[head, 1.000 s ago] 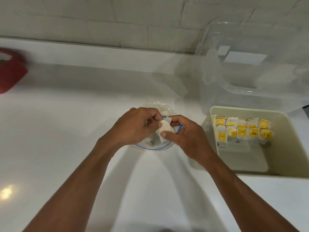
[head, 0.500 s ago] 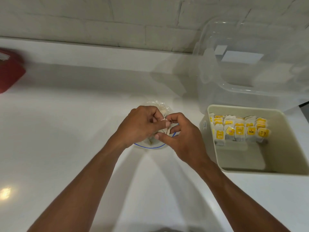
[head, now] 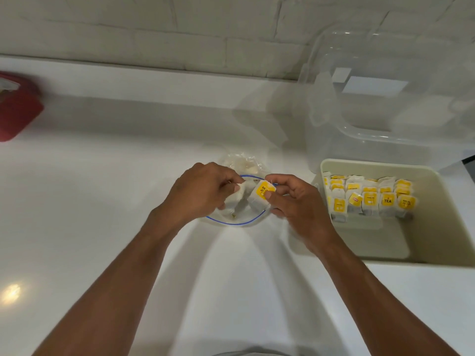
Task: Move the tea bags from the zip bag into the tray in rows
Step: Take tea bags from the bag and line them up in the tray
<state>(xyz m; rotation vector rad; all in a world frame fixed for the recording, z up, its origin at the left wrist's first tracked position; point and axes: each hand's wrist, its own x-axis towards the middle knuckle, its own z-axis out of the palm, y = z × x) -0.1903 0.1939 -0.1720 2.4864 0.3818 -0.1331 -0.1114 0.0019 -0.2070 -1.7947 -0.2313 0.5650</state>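
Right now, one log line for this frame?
where: above zip bag | left hand: pinches white tea bag | right hand: pinches yellow-tagged tea bag | tray: partly filled

Glossy white counter (head: 102,201); clear plastic zip bag (head: 244,163); paper tea bags (head: 370,199); matt cream tray (head: 449,227).

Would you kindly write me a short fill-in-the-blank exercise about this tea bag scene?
1. The right hand pinches a tea bag bearing a ____ tag.
2. The left hand grips a second tea bag over the zip bag, whose mouth is edged in ____.
3. The tray holding rows of tea bags lies on the person's ____ side.
Missing words: yellow; blue; right.
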